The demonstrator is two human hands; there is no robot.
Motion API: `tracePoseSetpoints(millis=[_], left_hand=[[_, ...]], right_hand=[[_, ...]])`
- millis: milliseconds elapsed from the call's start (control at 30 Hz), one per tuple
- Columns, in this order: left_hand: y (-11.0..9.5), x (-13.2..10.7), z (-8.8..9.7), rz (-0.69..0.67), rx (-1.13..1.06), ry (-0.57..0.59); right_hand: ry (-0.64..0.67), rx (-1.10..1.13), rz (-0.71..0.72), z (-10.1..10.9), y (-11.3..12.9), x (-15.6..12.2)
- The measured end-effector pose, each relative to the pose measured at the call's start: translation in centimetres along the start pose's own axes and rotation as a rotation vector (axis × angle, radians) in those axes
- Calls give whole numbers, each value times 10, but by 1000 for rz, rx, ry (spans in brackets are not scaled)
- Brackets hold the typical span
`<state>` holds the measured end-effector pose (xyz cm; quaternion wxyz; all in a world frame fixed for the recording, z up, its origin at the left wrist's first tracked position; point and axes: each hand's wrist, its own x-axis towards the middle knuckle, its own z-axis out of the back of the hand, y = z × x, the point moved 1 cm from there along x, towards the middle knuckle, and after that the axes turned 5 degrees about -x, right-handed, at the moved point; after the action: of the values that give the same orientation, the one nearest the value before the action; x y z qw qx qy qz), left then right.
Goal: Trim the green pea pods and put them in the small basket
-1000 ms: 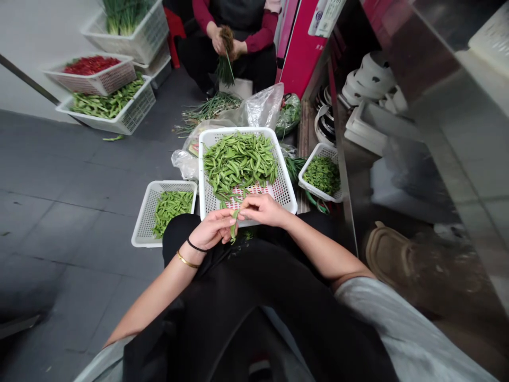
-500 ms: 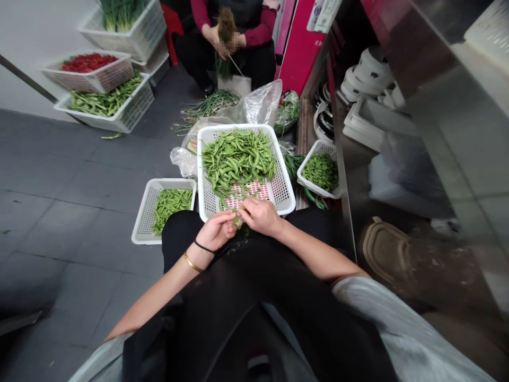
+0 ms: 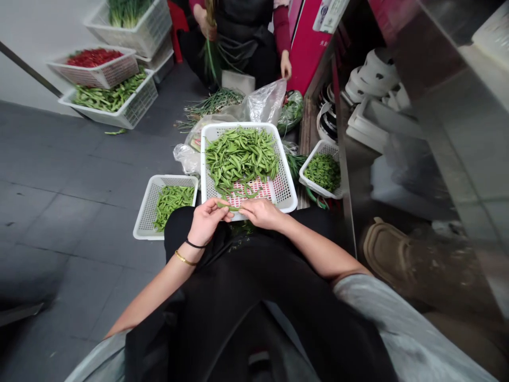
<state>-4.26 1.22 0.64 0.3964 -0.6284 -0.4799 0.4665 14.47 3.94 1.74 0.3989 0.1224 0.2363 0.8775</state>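
Between my two hands a single green pea pod [image 3: 228, 207] stretches sideways, just above the near rim of a white basket. My left hand [image 3: 207, 218] pinches its left end, and my right hand [image 3: 263, 213] pinches the other end. The white basket [image 3: 289, 185] rests in front of my lap with a heap of pea pods [image 3: 244, 154] toward its far side; its red-patterned bottom shows near me. To the left, on the floor, a smaller white basket [image 3: 145, 209] holds more pods [image 3: 174, 203].
Across from me a person [image 3: 242, 32] grips a bunch of long green stalks; their other hand is by a clear plastic bag [image 3: 264, 101]. Stacked vegetable baskets [image 3: 131, 109] stand at the back left. A basket of leafy greens [image 3: 322, 172] sits right, beside a metal shelf [image 3: 350, 223].
My hands have moved slightly apart, and the pod now shows lengthwise between them. The person opposite has raised the stalks to the left and lowered one hand toward the plastic bag.
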Motion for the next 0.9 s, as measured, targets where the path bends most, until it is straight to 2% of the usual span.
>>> tracePoseSetpoints(millis=[67, 133, 233, 333, 400, 467, 633, 700, 733, 800, 900], left_hand=[[0, -3, 3, 19, 118, 66], [4, -5, 2, 114, 186, 195], [15, -7, -7, 265, 128, 345], [21, -6, -18, 268, -60, 331], [21, -4, -19, 233, -175, 319], [19, -2, -15, 249, -211, 406], [13, 5, 5, 461, 78, 800], [9, 10, 10, 472, 123, 855], [7, 13, 11, 470, 114, 855], [3, 19, 11, 454, 59, 784], [1, 26, 3, 350, -113, 541]], right_hand=[[14, -2, 50, -4, 1, 0], [0, 40, 60, -8, 0, -5], [-108, 105, -23, -17, 1, -12], [-246, 235, -159, -25, 4, -13], [-275, 370, -221, -23, 4, -12], [-167, 461, -170, -14, 2, -10], [508, 316, 239, 10, -1, -6], [622, 263, 314, 14, 0, -3], [627, 255, 334, 16, 0, 0], [519, 270, 323, 18, 0, 7], [159, 255, 202, 16, 0, 16]])
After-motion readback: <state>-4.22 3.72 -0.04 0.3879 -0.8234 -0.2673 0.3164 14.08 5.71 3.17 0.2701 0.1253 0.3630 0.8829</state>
